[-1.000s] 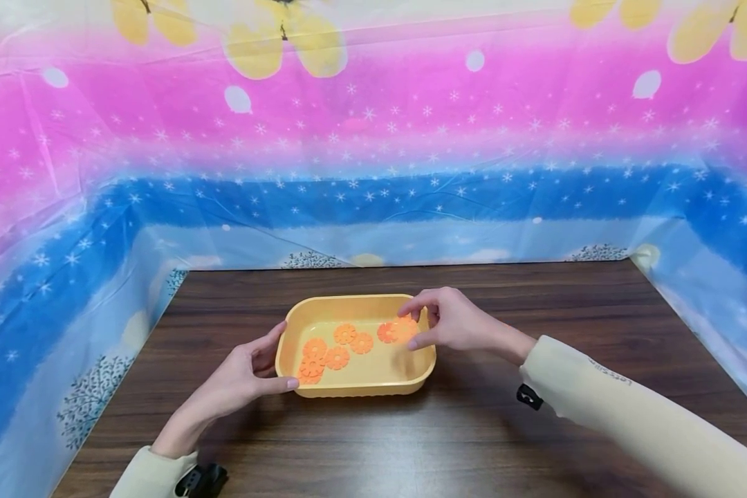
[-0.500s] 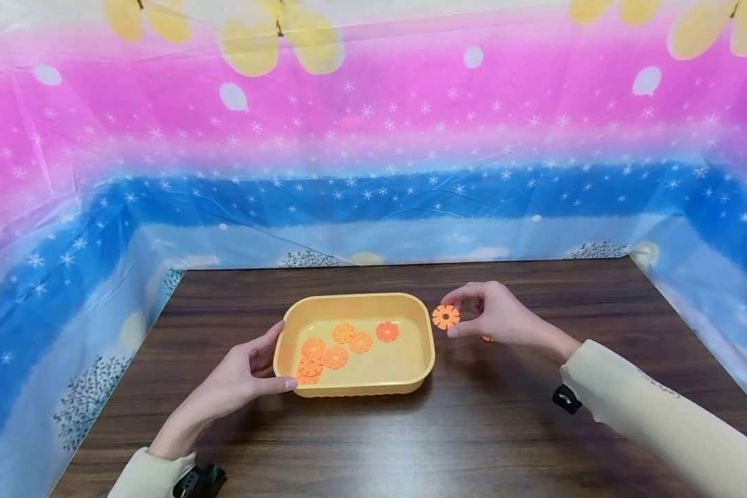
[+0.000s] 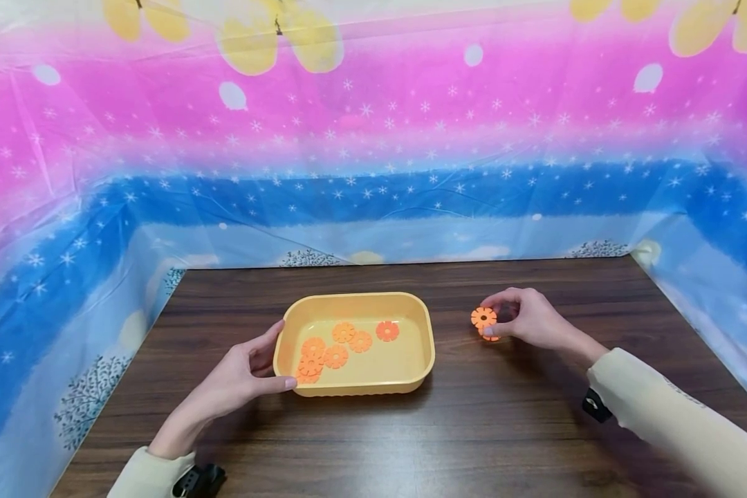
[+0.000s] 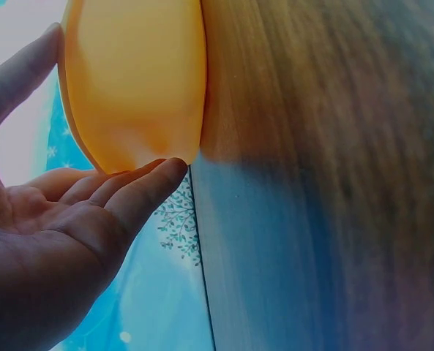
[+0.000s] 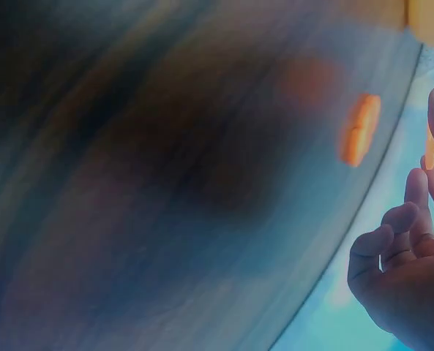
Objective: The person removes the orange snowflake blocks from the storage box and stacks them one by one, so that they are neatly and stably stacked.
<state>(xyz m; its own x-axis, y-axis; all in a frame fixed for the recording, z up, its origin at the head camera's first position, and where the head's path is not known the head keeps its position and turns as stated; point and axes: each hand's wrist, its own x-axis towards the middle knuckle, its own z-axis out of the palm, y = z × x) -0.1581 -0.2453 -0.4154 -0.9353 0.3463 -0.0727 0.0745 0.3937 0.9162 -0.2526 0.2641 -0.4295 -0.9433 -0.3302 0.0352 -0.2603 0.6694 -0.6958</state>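
Note:
A yellow plastic basin stands on the table, with several orange notched flower-shaped discs lying flat inside it. My left hand holds the basin's left end, thumb at the near corner and fingers against the far side; the left wrist view shows them touching the basin wall. To the right of the basin, my right hand pinches one orange notched disc between thumb and finger. Just under that disc, another orange disc lies on the table, partly covered by the hand.
The dark wood-grain table reaches back to a patterned cloth that hangs behind and on both sides. Part of the table's far edge shows in the right wrist view beyond the loose disc.
My right hand has lifted an orange disc out of the basin and carried it right, over the disc on the table. The left hand has stayed at the basin's left end.

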